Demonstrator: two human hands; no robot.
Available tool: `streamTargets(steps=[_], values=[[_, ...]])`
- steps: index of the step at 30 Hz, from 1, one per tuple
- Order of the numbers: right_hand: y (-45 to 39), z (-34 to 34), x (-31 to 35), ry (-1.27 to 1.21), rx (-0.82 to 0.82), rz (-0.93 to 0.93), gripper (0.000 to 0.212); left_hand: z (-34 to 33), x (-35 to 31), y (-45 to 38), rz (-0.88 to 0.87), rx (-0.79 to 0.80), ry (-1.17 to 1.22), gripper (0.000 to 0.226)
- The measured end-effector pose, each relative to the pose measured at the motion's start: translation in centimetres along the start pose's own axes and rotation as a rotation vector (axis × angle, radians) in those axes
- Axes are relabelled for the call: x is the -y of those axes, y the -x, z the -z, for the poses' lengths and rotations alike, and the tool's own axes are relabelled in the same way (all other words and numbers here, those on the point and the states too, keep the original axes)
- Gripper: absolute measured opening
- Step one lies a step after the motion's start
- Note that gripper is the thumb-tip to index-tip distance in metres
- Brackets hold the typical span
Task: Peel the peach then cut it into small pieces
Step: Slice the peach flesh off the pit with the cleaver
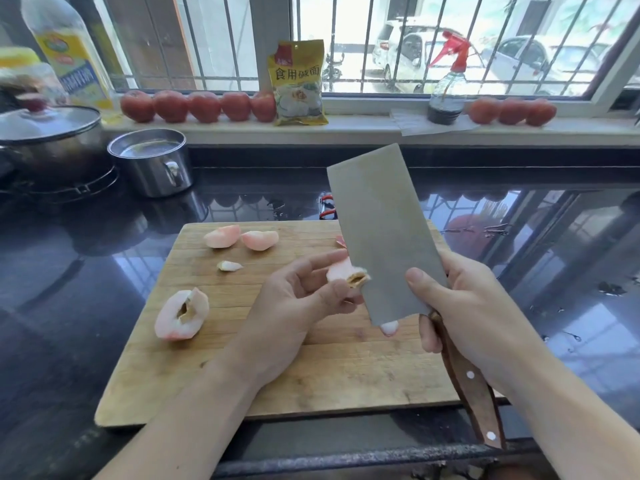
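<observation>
**A:** From the head camera, what are your hands doing?

**B:** My left hand (304,292) is pinching a peach piece (341,271) between thumb and fingers, lifted above the cutting board (311,368). My right hand (460,306) is gripping the cleaver (381,237) where blade meets wooden handle, thumb lying flat on the blade face. The edge is sitting against the piece, right at the brown pit cavity.

**A:** Where is the rest of the peach lying?

**B:** A large peeled chunk (181,315) with its pit hollow showing is lying at the board's left side. Two wedges (240,237) are resting near the far edge, and a small scrap (229,266) is sitting between them and the chunk. A bit of flesh is also clinging to the blade's heel.

**A:** How are you expecting it to handle?

**B:** I'm judging it light, soft and wet, so slippery. I'm taking it by the outer curve, fingertips away from the edge, squeezing gently so it isn't bruising.

**A:** Anything crowding you?

**B:** A steel mug (152,161) and a lidded pot (52,133) are standing at the bench's far left, well apart from the board. Tomatoes (197,105), a yellow packet (299,81) and a spray bottle (448,84) are lining the windowsill. The broad blade itself is hiding part of the piece from me.
</observation>
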State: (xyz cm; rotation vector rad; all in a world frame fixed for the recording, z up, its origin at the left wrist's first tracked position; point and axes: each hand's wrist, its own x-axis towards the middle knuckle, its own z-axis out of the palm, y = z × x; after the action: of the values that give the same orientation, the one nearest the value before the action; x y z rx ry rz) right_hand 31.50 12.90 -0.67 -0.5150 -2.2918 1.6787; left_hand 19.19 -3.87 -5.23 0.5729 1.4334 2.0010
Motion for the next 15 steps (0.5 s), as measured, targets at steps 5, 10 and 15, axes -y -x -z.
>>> streamTargets(steps=[5, 10, 15], values=[[-0.5, 1.1, 0.9, 0.077, 0.114, -0.004, 0.019, 0.8, -0.6, -0.4, 0.195, 0.119, 0.25, 0.028], [-1.1, 2.6, 1.8, 0.151, -0.004, 0.014, 0.017, 0.7, -0.7, -0.5, 0.195, 0.066, 0.245, 0.045], [-0.9, 1.9, 1.2, -0.101, -0.163, -0.132, 0.015, 0.7, -0.5, -0.8, 0.141, -0.076, 0.383, 0.038]])
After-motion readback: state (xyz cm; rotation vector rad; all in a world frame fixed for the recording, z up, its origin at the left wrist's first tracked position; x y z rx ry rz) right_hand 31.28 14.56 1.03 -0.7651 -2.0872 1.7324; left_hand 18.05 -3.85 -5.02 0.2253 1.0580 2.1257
